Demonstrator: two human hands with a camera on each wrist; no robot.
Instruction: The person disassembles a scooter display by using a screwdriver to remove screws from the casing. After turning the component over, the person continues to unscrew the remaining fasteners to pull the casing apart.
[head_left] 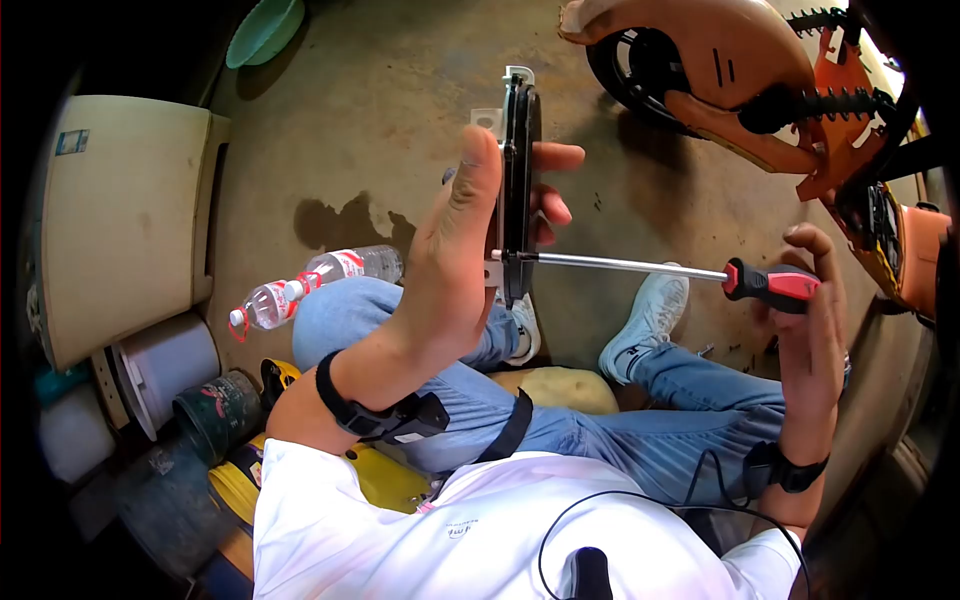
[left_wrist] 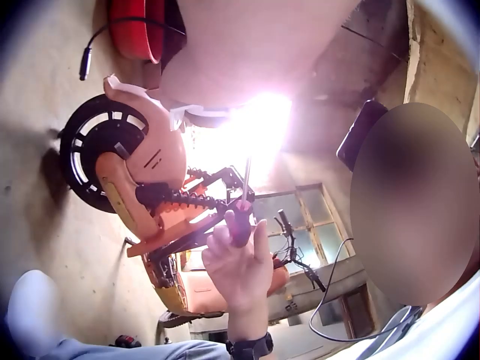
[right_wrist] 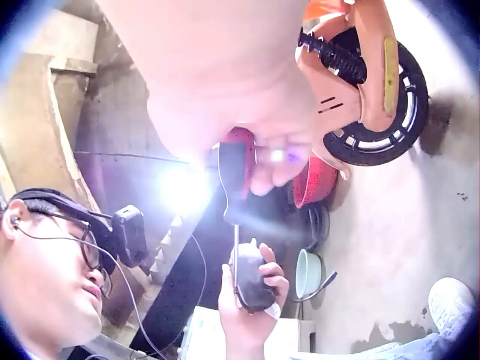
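Observation:
A flat black part with a pale edge [head_left: 520, 180] stands upright in my left hand [head_left: 455, 250], the thumb on one side and the fingers behind it. My right hand [head_left: 812, 350] grips the red and black handle of a screwdriver [head_left: 770, 285]. Its long metal shaft points left, and the tip meets the lower portion of the part; the exact contact is too small to tell. From the right wrist view, the part looks rounded and dark [right_wrist: 253, 281], held by the left fingers. The left wrist view shows the right fingers curled about the screwdriver handle [left_wrist: 240, 227].
An orange scooter [head_left: 725, 75] stands at the upper right. Two plastic bottles [head_left: 350, 263] lie left of the knee, near a pale cabinet [head_left: 130, 220] and several buckets [head_left: 170, 365]. A green basin [head_left: 265, 32] sits farther off. A cable [head_left: 620, 492] crosses the white shirt.

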